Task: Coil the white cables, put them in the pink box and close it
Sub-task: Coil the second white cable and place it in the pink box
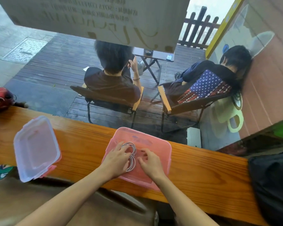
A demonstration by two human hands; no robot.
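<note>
The left hand (117,158) is pressing loosely spread fingers on the coiled white cables (131,156) inside the pink box (160,147); the right hand (149,162) is hovering empty. The lid (36,147) is lying left of the box, nearer the left hand.

Left of the hands: red bag (0,97) on the wooden counter (203,165).
Right: black bag (273,185).
Beyond: two seated people, folding table (153,57).

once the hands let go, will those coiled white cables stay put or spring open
The white cables look thin and floppy, so the loops will probably loosen a little. They lie inside the pink box, whose walls should contain them. They seem light, unlikely to shift the box.
</note>
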